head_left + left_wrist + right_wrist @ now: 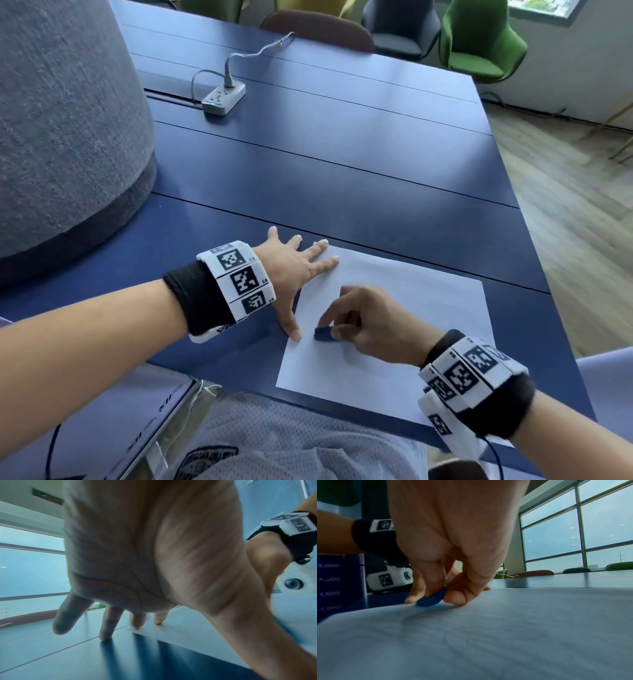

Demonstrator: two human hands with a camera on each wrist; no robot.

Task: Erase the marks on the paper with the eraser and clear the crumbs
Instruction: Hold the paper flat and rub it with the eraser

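Eraser [325,334]: small, dark blue, pressed flat-edge down on the sheet close to its left edge, toward the near-left corner; blue tip showing between the fingertips in the right wrist view [431,600].
Right hand [371,325]: fingers curled, pinching the eraser narrowly between thumb and first fingers, knuckles over the sheet.
Paper [428,308]: white sheet lying askew near the table's near edge, its near-right corner hidden under the right wrist band; faint grey curved marks [471,641] visible in the right wrist view, too pale to make out from the head view.
Crumbs [192,630]: tiny dark specks scattered on the sheet beside the left fingertips; not yet cleared.
Left hand [291,270]: spread flat and holding nothing, two fingertips on the far-left corner of the sheet, thumb on its left edge just beside the eraser, the other fingers on the bare table.
Table [342,171]: dark blue, planked; white power strip [223,97] well apart, toward the far-left.
Step, as judged: rubbing under way, marks remaining, sweeping still to come.
Risk: sheet pinned only along its left side, so a hard stroke toward the left hand could buckle or crease it; a stroke toward the free right side could drag or tear it.
Risk: a slipping pinch could let the eraser skid off the left edge.
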